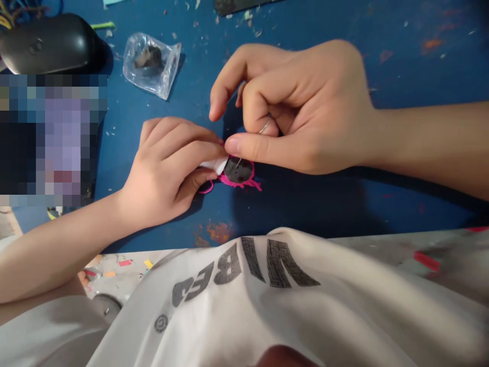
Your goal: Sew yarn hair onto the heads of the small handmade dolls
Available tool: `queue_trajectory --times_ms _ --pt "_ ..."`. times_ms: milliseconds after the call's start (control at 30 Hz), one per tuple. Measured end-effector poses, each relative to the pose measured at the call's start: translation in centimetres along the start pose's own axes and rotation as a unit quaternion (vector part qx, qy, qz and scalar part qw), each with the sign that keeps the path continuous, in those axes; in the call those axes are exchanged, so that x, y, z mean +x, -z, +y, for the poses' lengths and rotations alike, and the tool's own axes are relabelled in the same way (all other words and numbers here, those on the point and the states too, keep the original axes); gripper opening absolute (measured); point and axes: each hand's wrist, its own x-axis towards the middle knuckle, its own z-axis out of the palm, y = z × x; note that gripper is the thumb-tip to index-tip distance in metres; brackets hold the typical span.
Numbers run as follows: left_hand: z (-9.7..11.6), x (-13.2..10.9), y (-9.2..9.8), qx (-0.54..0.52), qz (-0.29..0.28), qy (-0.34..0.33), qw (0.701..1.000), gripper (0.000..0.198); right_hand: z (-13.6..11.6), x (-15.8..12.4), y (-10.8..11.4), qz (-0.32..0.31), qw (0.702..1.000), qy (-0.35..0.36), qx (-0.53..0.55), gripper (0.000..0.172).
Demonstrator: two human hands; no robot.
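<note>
My left hand [168, 165] pinches the white part [216, 165] of a small craft piece at its left side, against the blue table. To the right of those fingers, the piece shows a glossy black face [240, 171] with an uneven bright pink edge [244, 184]; a pink loop [207, 188] shows below the left fingertips. From the right, my right hand [301, 109] reaches over it, closed on a thin metal needle-like rod [264, 125]. The thumb hides the rod's middle, and its lower end meets or hovers over the black face; I cannot tell which.
On the blue table [305, 204] lie a clear plastic bag [153, 63] with a dark lump inside, a black case [53, 45] and a thin green stick [103, 25]. A dark flat object [244, 5] sits at the far edge. A pixelated area covers the left side.
</note>
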Motion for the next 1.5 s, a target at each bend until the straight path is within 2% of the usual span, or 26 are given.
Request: queue_trajectory --times_ms 133,333,533,733,900,1200,1333,1500 --pt "-0.2 0.3 -0.1 0.001 0.021 -0.032 0.999 0.017 0.0 0.1 0.3 -0.030 0.999 0.019 -0.013 0.052" --pt "0.0 0.4 -0.4 -0.006 0.043 -0.032 0.999 0.015 -0.9 0.0 0.0 -0.026 0.999 -0.018 -0.016 0.052" --pt "0.0 0.4 -0.4 -0.016 0.035 -0.030 0.999 0.016 -1.5 -0.1 0.1 -0.026 0.998 -0.048 -0.010 0.051" --pt "-0.7 0.5 -0.2 -0.006 0.039 -0.063 0.997 0.020 -2.4 0.4 0.2 -0.010 0.997 -0.077 0.006 0.053" --pt "-0.3 0.6 0.1 -0.011 0.031 -0.049 0.998 0.019 -2.4 0.1 0.2 -0.026 0.995 -0.088 -0.031 0.052" --pt "0.1 0.5 0.0 0.008 0.038 -0.020 0.999 0.024 -1.3 -0.3 0.3 -0.031 0.997 -0.048 -0.060 0.048" --pt "0.2 0.5 0.1 -0.001 0.030 -0.014 0.999 0.017 -1.2 -0.4 0.2 -0.043 0.995 -0.033 -0.081 0.048" --pt "0.0 0.5 0.1 0.005 0.026 -0.025 0.999 0.018 -1.7 0.0 0.0 -0.037 0.992 -0.078 -0.091 0.050"
